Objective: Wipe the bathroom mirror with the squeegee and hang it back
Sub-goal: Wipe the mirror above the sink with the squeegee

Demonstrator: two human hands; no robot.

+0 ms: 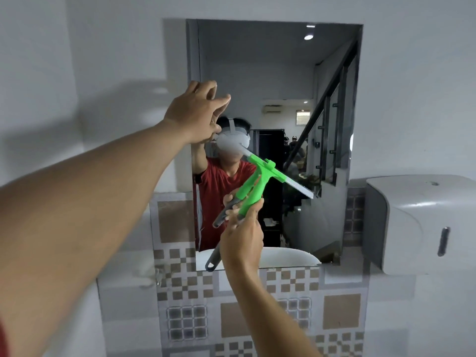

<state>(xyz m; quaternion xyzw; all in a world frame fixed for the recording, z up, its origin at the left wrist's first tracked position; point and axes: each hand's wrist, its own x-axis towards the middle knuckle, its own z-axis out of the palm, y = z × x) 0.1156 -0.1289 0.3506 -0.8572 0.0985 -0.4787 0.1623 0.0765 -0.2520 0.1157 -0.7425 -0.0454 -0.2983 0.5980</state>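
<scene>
1. Head view: the right hand (242,238) is wrapped tightly around the grey lower handle of the green squeegee (253,186), with the handle's hanging loop sticking out below the fist.
2. The squeegee is raised in front of the lower middle of the mirror (283,86), tilted, its pale blade running from upper left down to lower right. Whether the blade touches the glass cannot be told from here.
3. The left hand (198,112) is up at the mirror's left edge, about halfway up its height, fingers loosely spread and holding nothing; its fingertips are at or just off the glass.
4. A grey paper dispenser (419,225) is mounted on the wall just right of the mirror's lower corner.
5. Brown and grey patterned tiles (334,313) cover the wall below the mirror.
6. The mirror reflects a person in a red shirt, a staircase rail and ceiling lights.
</scene>
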